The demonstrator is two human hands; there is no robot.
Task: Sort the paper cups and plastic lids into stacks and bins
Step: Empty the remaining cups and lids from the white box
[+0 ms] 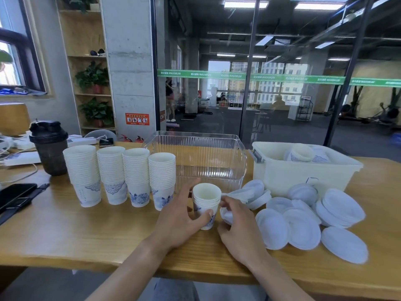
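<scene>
A short stack of white paper cups with blue print stands on the wooden table near the front. My left hand grips it from the left, thumb across its lower front. My right hand sits just right of the stack, fingers curled over a white plastic lid. Several tall cup stacks stand in a row to the left. Many white lids lie scattered on the right.
A clear plastic bin stands behind the short stack. A white bin holding cups and lids is at the back right. A dark shaker bottle, a phone and cables occupy the left side.
</scene>
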